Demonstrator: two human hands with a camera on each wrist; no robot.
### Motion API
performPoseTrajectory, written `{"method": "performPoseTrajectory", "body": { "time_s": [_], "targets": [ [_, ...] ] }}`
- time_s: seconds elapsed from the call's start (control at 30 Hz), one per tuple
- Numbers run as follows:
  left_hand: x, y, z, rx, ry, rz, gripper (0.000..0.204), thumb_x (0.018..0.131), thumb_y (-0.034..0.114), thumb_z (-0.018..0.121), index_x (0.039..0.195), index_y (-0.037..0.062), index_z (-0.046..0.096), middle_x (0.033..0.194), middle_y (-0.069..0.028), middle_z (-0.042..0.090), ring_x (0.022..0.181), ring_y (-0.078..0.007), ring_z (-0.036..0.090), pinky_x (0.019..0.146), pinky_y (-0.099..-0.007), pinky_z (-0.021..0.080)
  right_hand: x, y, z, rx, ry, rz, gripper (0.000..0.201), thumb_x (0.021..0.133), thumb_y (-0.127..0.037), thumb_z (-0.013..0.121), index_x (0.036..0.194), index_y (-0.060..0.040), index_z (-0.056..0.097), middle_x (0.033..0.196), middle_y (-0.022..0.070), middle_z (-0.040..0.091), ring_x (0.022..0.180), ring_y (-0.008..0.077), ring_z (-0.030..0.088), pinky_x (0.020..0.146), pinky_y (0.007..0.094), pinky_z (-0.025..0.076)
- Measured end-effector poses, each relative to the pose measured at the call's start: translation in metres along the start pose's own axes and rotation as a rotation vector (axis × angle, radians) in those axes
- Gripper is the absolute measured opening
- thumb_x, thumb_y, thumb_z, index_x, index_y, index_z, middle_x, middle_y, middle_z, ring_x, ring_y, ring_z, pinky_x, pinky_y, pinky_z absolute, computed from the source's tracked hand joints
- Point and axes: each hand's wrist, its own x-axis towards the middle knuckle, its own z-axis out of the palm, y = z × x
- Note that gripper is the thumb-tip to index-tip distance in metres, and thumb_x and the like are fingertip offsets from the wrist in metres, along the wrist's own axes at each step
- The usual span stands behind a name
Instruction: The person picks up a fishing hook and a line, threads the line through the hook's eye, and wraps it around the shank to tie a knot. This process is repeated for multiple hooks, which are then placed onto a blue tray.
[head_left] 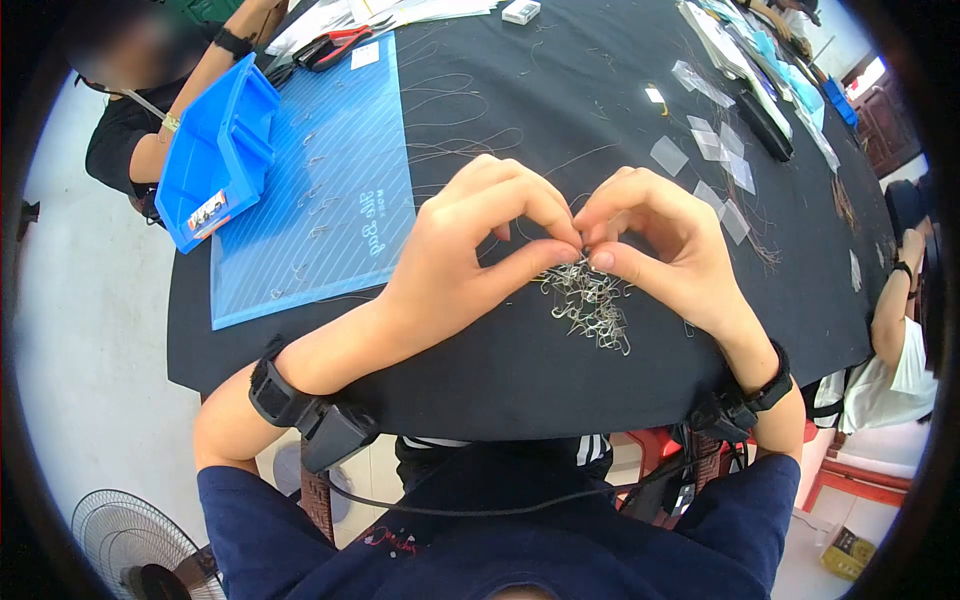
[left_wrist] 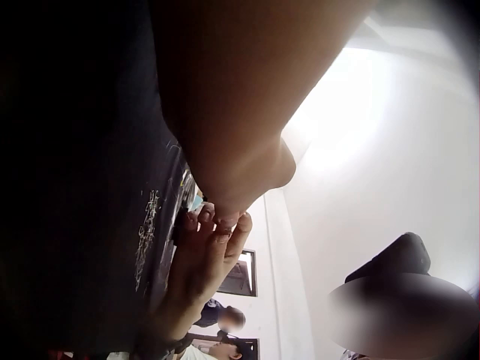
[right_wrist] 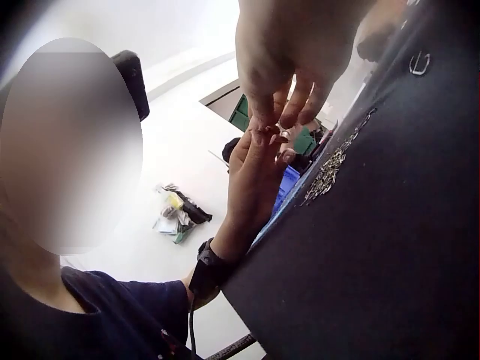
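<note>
Just over a pile of small silvery fish hooks [head_left: 592, 308], my two hands meet fingertip to fingertip. The left hand [head_left: 470, 235] pinches with thumb and index finger, and the right hand [head_left: 665, 235] does the same right against it. Between the fingertips is a tiny thing, mostly hidden, that looks like a fish hook; I cannot tell how each hand shares it. In the right wrist view the pile of hooks [right_wrist: 327, 174] lies on the black cloth below the joined fingers. A single bent metal piece [right_wrist: 420, 64] lies apart from it.
To the left lies a blue board [head_left: 340, 190] with hooks and thin lines along it. A blue bin [head_left: 220, 150] stands on its edge, with red-handled pliers [head_left: 335, 47] behind. Clear plastic pieces [head_left: 720, 145] lie to the right. Other people sit around the black-covered table [head_left: 480, 385].
</note>
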Motion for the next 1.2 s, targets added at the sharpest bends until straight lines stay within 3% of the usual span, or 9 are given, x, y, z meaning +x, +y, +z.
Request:
{"method": "performPoseTrajectory", "body": {
  "time_s": [0.07,0.17,0.27,0.47,0.6,0.67,0.77,0.87,1.2],
  "targets": [
    [0.0,0.001,0.003,-0.039,0.001,-0.034,0.009,0.076,0.006,0.072,0.083,0.0083,0.065,0.087,0.0018,0.063,0.081,-0.0143,0.052,0.059,-0.0259,0.042,0.001,0.0,0.0,-0.016,-0.004,-0.042,0.019,0.08,-0.003,0.068,0.098,-0.0024,0.065,0.095,0.005,0.062,0.081,0.0094,0.056,0.069,0.0219,0.044],
    [-0.001,-0.002,0.005,-0.099,-0.033,-0.045,0.01,0.076,0.006,0.071,0.084,0.0082,0.065,0.088,0.002,0.063,0.082,-0.0148,0.052,0.061,-0.0265,0.041,0.005,-0.004,-0.003,-0.256,-0.067,-0.208,0.015,0.077,-0.005,0.071,0.091,-0.0049,0.067,0.092,0.0055,0.06,0.079,0.0117,0.056,0.065,0.0229,0.045],
    [-0.001,-0.002,0.004,-0.077,-0.063,-0.023,0.012,0.076,0.005,0.071,0.085,0.0062,0.063,0.091,-0.0032,0.064,0.08,-0.0138,0.053,0.067,-0.0254,0.04,0.005,-0.007,0.002,-0.338,-0.008,-0.232,0.012,0.074,-0.006,0.072,0.086,-0.0068,0.069,0.086,0.0042,0.059,0.077,0.0133,0.056,0.062,0.0242,0.045],
    [0.001,-0.002,0.003,-0.026,-0.052,-0.039,0.011,0.077,0.006,0.07,0.085,0.0071,0.064,0.091,-0.0018,0.064,0.085,-0.0141,0.053,0.071,-0.027,0.04,0.003,-0.014,0.001,-0.532,0.042,-0.261,0.011,0.073,-0.004,0.072,0.082,-0.0061,0.067,0.079,0.0053,0.057,0.075,0.0167,0.057,0.061,0.0262,0.045],
    [0.001,-0.003,0.001,0.131,-0.052,-0.027,0.009,0.076,0.004,0.07,0.084,0.0082,0.066,0.092,-0.0014,0.064,0.087,-0.0161,0.054,0.075,-0.0278,0.041,0.004,-0.006,-0.008,-0.717,0.324,-0.336,0.009,0.077,0.001,0.065,0.086,-0.0018,0.061,0.082,0.0076,0.058,0.079,0.0192,0.057,0.07,0.0274,0.045],
    [0.001,-0.003,-0.001,0.264,-0.04,0.042,0.009,0.075,0.004,0.07,0.083,0.0085,0.068,0.092,-0.0014,0.063,0.088,-0.0173,0.054,0.076,-0.028,0.041,-0.003,0.001,-0.016,-0.464,0.589,-0.173,0.008,0.095,-0.006,0.049,0.1,-0.0012,0.053,0.101,0.0044,0.056,0.088,0.0095,0.05,0.08,0.0234,0.041],
    [0.0,-0.002,-0.002,0.298,-0.082,0.03,0.01,0.074,0.005,0.071,0.083,0.01,0.07,0.09,-0.0014,0.062,0.088,-0.0194,0.054,0.076,-0.0294,0.043,-0.006,0.004,-0.044,-0.359,0.828,-0.114,0.015,0.095,-0.015,0.054,0.104,-0.003,0.055,0.099,0.0032,0.058,0.084,0.0087,0.05,0.08,0.0226,0.04],
    [-0.002,-0.004,-0.002,0.361,-0.16,0.102,0.013,0.074,0.006,0.072,0.085,0.0124,0.071,0.089,-0.0013,0.06,0.088,-0.0206,0.054,0.074,-0.031,0.046,-0.008,0.005,-0.054,-0.25,0.87,-0.044,0.019,0.094,-0.017,0.056,0.107,-0.0031,0.056,0.096,0.0021,0.058,0.082,0.0091,0.05,0.08,0.0226,0.04],
    [-0.002,-0.005,0.0,0.51,-0.233,0.211,0.028,0.071,0.003,0.068,0.096,0.0137,0.07,0.093,-0.0029,0.058,0.088,-0.0223,0.054,0.076,-0.0327,0.047,-0.004,0.007,-0.031,-0.265,0.553,0.103,0.018,0.089,-0.013,0.059,0.104,-0.0029,0.062,0.096,0.0019,0.063,0.089,0.0088,0.057,0.081,0.023,0.043]
  ]
}}
